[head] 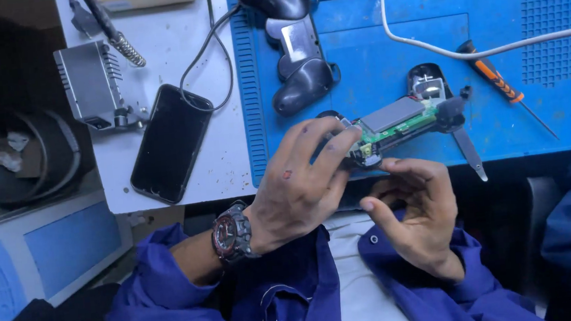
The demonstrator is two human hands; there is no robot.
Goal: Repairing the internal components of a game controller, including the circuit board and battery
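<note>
The left hand [300, 180] grips the near end of the opened game controller [398, 121], just over the front edge of the blue mat [372, 58]. The right hand [415, 215] touches the controller from below with loosely curled fingers, gripping nothing. A screwdriver [504, 89] lies on the mat, right of the controller.

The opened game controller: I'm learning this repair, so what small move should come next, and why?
Probably steady the opened controller with the left hand and bring the right hand up to its near edge. The green circuit board lies bare, the left fingers already grip that end, and the right hand only touches it from below.
</note>
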